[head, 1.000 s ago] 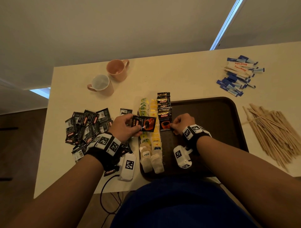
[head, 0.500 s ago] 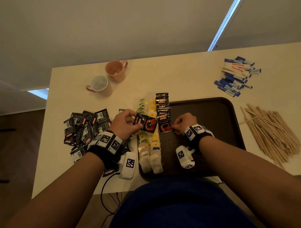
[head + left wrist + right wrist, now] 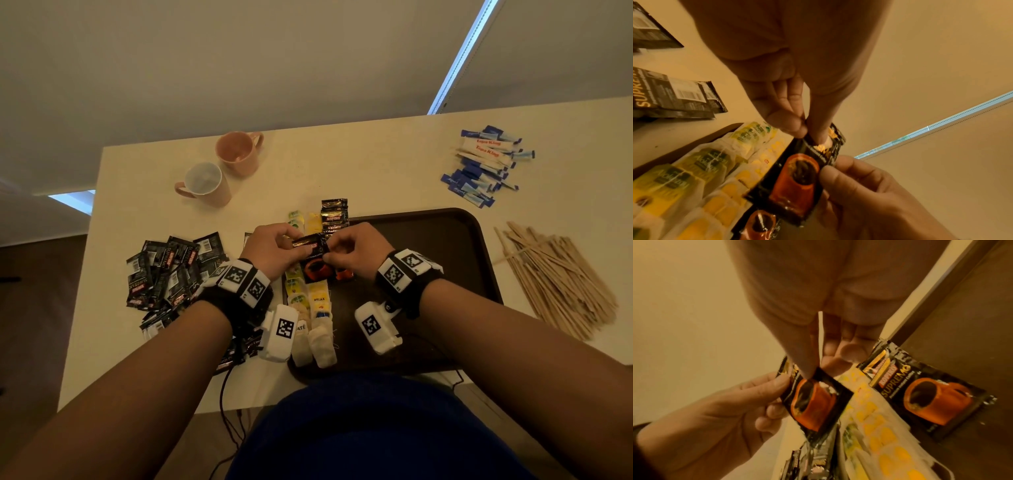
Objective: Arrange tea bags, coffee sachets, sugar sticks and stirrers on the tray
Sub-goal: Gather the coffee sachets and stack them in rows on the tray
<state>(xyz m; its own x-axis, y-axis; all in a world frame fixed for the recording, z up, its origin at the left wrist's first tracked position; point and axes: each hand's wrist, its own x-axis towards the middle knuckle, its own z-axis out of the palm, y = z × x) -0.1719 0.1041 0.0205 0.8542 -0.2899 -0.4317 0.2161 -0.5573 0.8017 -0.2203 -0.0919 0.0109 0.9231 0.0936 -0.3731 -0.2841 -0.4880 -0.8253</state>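
Observation:
Both hands hold one black coffee sachet (image 3: 313,263) with an orange cup print above the tea bag rows (image 3: 318,301). My left hand (image 3: 296,243) pinches its top left corner, and my right hand (image 3: 329,251) pinches its right edge. The left wrist view shows the left thumb and fingers (image 3: 809,131) on the sachet (image 3: 795,178). A short row of coffee sachets (image 3: 334,216) lies on the dark brown tray (image 3: 428,246) beside the tea bags. Its nearest sachet (image 3: 920,394) lies flat under my right hand.
Loose coffee sachets (image 3: 171,270) are piled on the table left of the tray. Sugar sticks (image 3: 486,164) lie at the far right, with wooden stirrers (image 3: 555,277) right of the tray. Two pink mugs (image 3: 236,152) (image 3: 203,183) stand at the back left. The tray's right half is bare.
My right hand has left the sachet row on the tray and taken hold of the sachet in my left hand. That sachet has moved right, over the tea bags.

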